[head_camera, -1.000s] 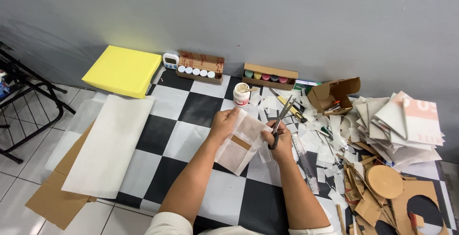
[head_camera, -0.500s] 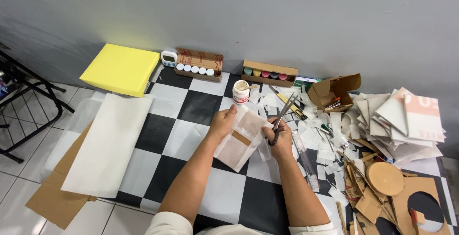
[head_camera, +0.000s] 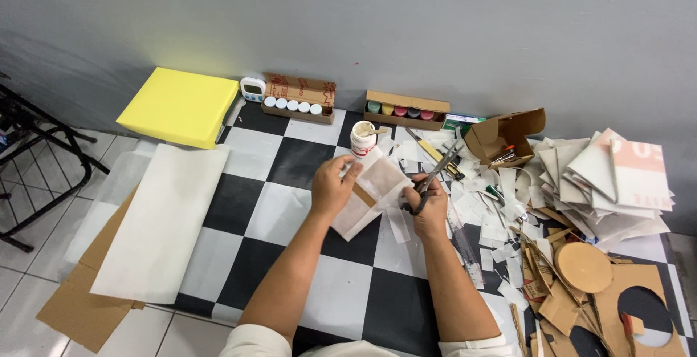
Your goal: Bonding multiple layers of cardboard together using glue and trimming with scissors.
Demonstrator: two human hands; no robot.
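Scissors [head_camera: 427,183] lowered; translucent paper sheet [head_camera: 370,191] gripped.

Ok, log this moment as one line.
left hand: holds white sheet | right hand: scissors at sheet edge | surface: checkered mat

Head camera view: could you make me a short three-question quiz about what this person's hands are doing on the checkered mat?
1. True or false: the right hand holds scissors.
2. What does the left hand grip?
A) the yellow block
B) a pale sheet of paper
C) the cardboard disc
3. Fill in: the small white jar stands just beyond the ____ hand.

Key: 1 true; 2 B; 3 left.
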